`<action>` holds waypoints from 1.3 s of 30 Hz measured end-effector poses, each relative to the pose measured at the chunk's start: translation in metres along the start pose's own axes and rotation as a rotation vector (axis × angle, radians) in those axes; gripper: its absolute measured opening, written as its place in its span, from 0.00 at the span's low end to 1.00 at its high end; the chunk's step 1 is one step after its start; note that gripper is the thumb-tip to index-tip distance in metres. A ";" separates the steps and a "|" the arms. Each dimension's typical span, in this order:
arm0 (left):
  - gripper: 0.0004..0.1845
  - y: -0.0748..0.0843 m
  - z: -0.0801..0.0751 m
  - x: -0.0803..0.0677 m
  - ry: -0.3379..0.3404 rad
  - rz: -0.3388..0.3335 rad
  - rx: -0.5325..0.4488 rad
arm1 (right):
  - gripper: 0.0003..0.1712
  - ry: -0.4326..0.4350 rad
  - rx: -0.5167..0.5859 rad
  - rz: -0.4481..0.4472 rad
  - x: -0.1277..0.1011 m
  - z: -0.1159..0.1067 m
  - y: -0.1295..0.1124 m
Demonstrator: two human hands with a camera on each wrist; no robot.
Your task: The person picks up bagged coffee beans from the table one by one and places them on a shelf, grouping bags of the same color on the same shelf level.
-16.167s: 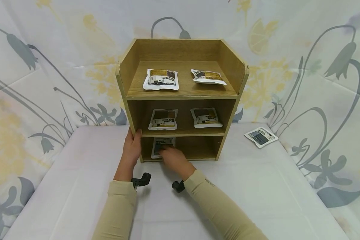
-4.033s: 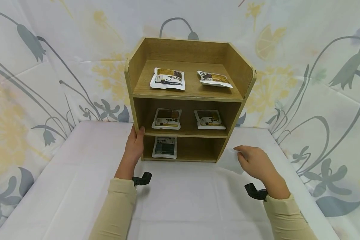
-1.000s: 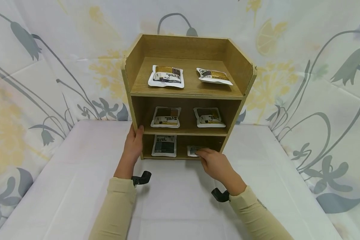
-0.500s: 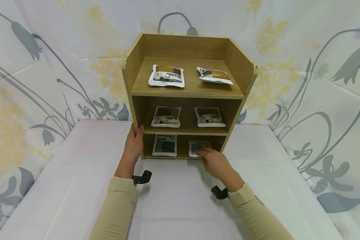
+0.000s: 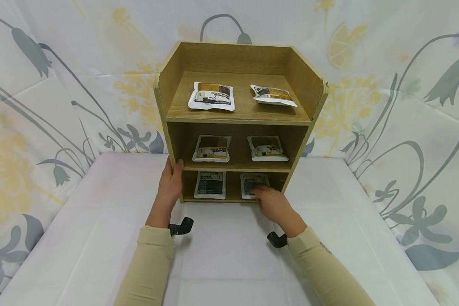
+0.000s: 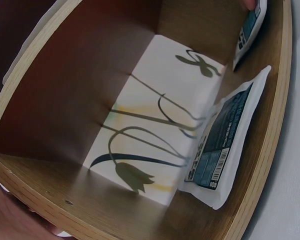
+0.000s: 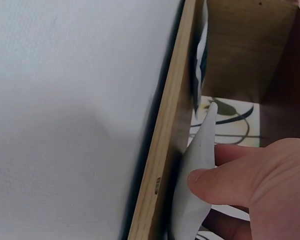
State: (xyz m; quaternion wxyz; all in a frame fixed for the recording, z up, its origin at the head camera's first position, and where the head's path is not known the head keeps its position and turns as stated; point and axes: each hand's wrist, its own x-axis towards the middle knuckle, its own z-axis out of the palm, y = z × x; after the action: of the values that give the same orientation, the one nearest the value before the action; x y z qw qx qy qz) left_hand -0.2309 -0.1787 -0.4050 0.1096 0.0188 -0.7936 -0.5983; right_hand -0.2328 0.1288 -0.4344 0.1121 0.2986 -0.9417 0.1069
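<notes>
Your left hand (image 5: 171,187) grips the wooden shelf unit's (image 5: 239,63) left wall, steadying it, while your right hand (image 5: 272,205) pinches a sachet (image 5: 252,182) lying bottom-right, beside its neighbour (image 5: 210,185).

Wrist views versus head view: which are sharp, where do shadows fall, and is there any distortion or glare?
Head view: sharp, evenly lit, no glare; the bottom compartment of the shelf unit is shadowed around the right hand. Left wrist view: tilted, the shelf edge bows with lens distortion, the left packet is readable. Right wrist view: close and soft, the thumb on the right packet is slightly blurred.
</notes>
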 end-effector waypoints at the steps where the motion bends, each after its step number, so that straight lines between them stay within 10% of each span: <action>1: 0.34 0.000 0.000 0.000 0.000 0.003 0.001 | 0.16 -0.003 0.001 0.004 0.001 0.001 0.001; 39: 0.37 -0.002 -0.019 0.003 -0.058 -0.009 0.130 | 0.15 0.036 0.070 0.041 -0.010 -0.024 0.000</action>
State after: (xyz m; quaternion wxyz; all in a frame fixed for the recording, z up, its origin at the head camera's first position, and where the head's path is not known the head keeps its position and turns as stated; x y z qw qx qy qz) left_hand -0.2302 -0.1977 -0.4016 0.0823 0.0119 -0.8335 -0.5462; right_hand -0.2214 0.1401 -0.4143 0.1163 0.2811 -0.9412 0.1472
